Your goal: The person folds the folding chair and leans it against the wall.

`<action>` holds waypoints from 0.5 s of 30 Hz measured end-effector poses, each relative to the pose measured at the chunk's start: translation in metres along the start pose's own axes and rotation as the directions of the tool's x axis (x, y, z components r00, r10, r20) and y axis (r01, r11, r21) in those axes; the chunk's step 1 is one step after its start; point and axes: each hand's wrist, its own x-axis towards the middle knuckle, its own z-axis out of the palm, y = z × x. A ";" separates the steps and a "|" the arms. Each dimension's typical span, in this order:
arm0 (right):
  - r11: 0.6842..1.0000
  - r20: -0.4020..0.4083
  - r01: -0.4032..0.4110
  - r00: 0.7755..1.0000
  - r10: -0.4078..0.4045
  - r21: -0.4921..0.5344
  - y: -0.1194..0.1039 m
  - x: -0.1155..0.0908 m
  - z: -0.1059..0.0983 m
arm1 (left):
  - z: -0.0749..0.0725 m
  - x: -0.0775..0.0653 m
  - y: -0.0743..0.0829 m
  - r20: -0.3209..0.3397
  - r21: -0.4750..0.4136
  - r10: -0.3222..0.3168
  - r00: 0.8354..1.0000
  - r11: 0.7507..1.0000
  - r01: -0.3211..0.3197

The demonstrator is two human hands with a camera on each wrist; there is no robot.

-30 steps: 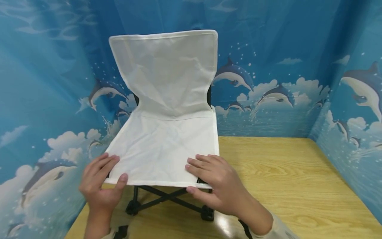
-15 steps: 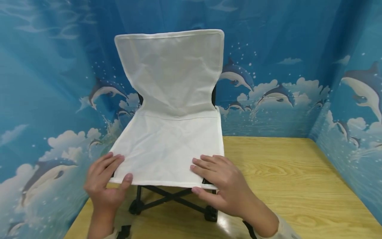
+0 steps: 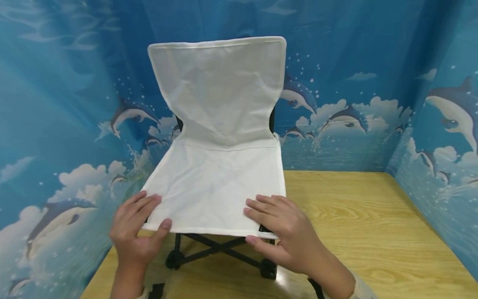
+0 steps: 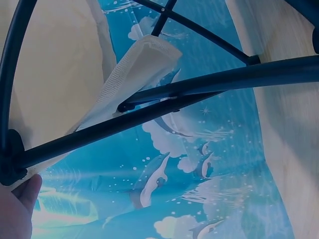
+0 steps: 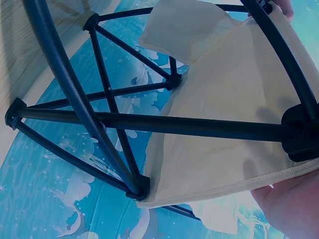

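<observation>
A blue dolphin-printed backdrop [image 3: 343, 45] encloses a wood-grain surface [image 3: 358, 216], on which a white folding chair [image 3: 220, 143] stands unfolded before me. The left hand [image 3: 127, 232] and right hand [image 3: 285, 230] rest fairly straight-fingered on the seat's front corners, clasping nothing. Probably light; the fabric seat [image 3: 209, 187] looks limp, the black frame [image 3: 218, 248] stiffer, hence the surer hold.

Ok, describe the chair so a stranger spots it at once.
Start at the dolphin-printed backdrop. In front, on the wood-grain surface, stands the chair, with left hand and right hand at its seat's front corners. Plain white fabric over a black frame sets it apart.
</observation>
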 end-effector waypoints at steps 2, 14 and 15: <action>1.000 0.001 -0.002 1.000 0.002 -0.001 0.000 -0.001 -0.001 | 0.000 0.000 0.001 0.007 0.000 0.002 1.000 1.000 -0.002; 1.000 -0.001 -0.016 1.000 0.016 -0.017 0.000 -0.006 -0.007 | 0.001 0.003 0.004 0.027 -0.039 0.029 0.999 0.999 -0.028; 1.000 -0.001 -0.018 1.000 0.018 -0.018 0.001 -0.006 -0.008 | 0.001 0.003 0.004 0.031 -0.039 0.031 0.999 0.999 -0.030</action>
